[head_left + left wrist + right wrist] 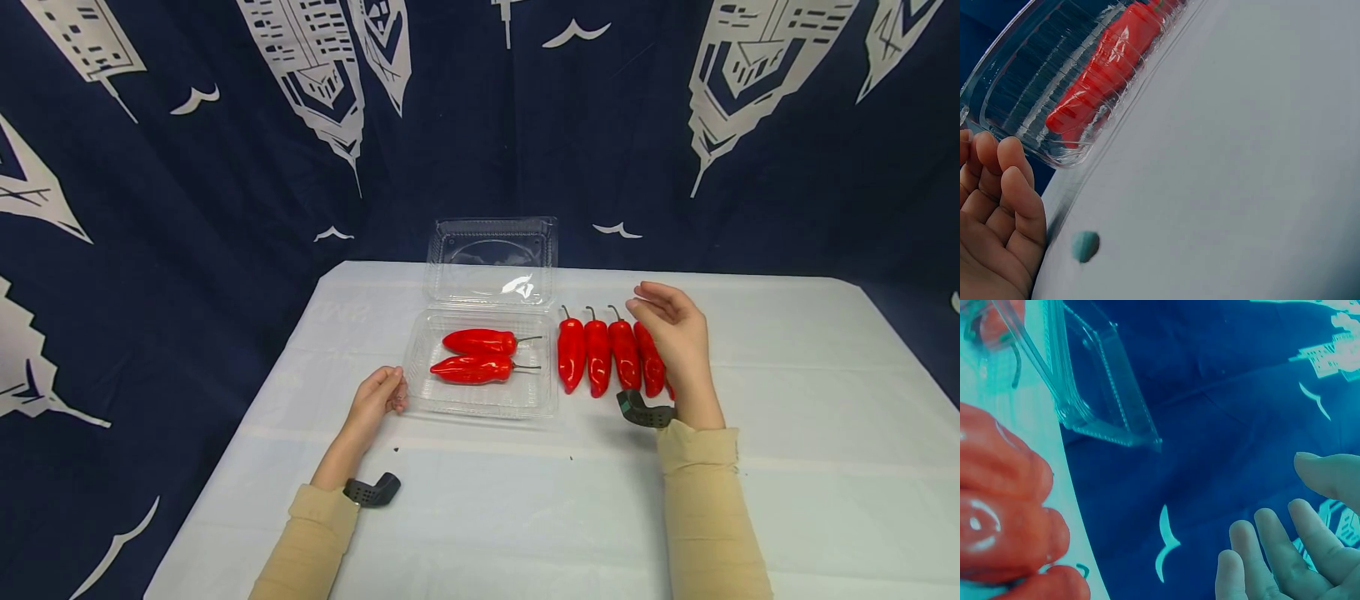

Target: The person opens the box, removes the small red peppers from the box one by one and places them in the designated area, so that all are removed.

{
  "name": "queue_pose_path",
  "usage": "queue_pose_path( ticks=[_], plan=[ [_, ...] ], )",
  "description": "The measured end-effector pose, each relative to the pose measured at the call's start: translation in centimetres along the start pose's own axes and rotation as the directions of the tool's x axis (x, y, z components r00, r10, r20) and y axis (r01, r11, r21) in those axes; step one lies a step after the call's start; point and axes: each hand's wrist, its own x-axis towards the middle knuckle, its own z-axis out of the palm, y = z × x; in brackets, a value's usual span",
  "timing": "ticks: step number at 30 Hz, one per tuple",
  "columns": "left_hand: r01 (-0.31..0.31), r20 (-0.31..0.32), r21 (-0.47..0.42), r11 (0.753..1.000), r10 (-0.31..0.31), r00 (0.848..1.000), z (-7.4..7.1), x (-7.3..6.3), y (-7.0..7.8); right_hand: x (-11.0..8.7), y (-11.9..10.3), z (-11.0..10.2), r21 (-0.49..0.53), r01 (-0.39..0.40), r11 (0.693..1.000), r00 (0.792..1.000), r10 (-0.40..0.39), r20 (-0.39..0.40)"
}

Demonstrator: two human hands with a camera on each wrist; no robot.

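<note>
My left hand [378,396] pinches the left rim of an open clear plastic container [487,406]. In the left wrist view its curled fingers meet the rim near a corner. Two red peppers [480,342] with thin stems lie side by side in the container, stems to the right. Over the right end of a row of several more red peppers [597,358] hovers my right hand [678,333], thumb and fingers apart, holding nothing. It partly hides the rightmost peppers. The right wrist view shows that hand [1297,569] with spread fingers, away from the peppers [1004,531].
The container's hinged lid [491,283] stands raised at the back. A white cloth [487,517] covers the table. Behind it hangs a dark blue curtain [465,150] with white building and bird prints. Small dark specks [396,450] lie on the cloth.
</note>
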Motion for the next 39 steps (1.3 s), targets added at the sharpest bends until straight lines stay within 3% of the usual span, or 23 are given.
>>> queue_pose_path(
  ticks=[4, 10, 12, 15, 18, 22, 29, 33, 39],
  plan=[
    [0.003, 0.001, -0.002, 1.000, -0.003, 1.000, 0.0, 0.0, 0.0, -0.5, -0.6, 0.8, 0.046, 0.004, 0.999, 0.998, -0.007, 0.063],
    [0.003, 0.001, -0.006, 1.000, -0.003, 1.000, 0.1, 0.0, 0.1, 1.0, 3.1, 2.4, -0.104, 0.080, 0.991, 0.996, -0.075, 0.053],
    [0.003, 0.001, -0.007, 1.000, -0.003, 1.000, 0.1, 0.0, 0.0, 0.8, 2.9, 2.9, -0.123, 0.082, 0.989, 0.995, -0.075, 0.062],
    [0.002, 0.001, -0.010, 1.000, -0.002, 1.000, 0.1, 0.1, 0.0, -0.1, 1.6, 3.4, -0.112, 0.067, 0.991, 0.994, -0.057, 0.091],
    [0.000, 0.002, -0.015, 1.000, 0.000, 1.000, 0.1, 0.1, 0.0, -1.8, -1.8, 3.6, -0.039, 0.030, 0.999, 0.991, -0.024, 0.130],
    [0.002, 0.004, -0.023, 1.000, -0.002, 1.000, 0.1, 0.0, 0.1, -3.5, -5.3, 4.1, -0.015, 0.024, 1.000, 0.987, -0.022, 0.158],
    [0.013, 0.000, -0.020, 1.000, -0.013, 1.000, 0.1, 0.0, 0.1, -2.9, -3.3, 5.3, -0.018, 0.057, 0.998, 0.983, -0.053, 0.176],
    [-0.008, 0.009, -0.014, 1.000, 0.008, 1.000, 0.0, 0.0, 0.0, -4.5, -6.0, 5.9, -0.065, 0.061, 0.996, 0.980, -0.047, 0.195],
    [-0.100, 0.045, -0.030, 0.995, 0.101, 0.994, -0.1, 0.0, -0.4, -6.3, -9.2, 6.5, -0.110, 0.048, 0.993, 0.971, -0.020, 0.240]
  ],
)
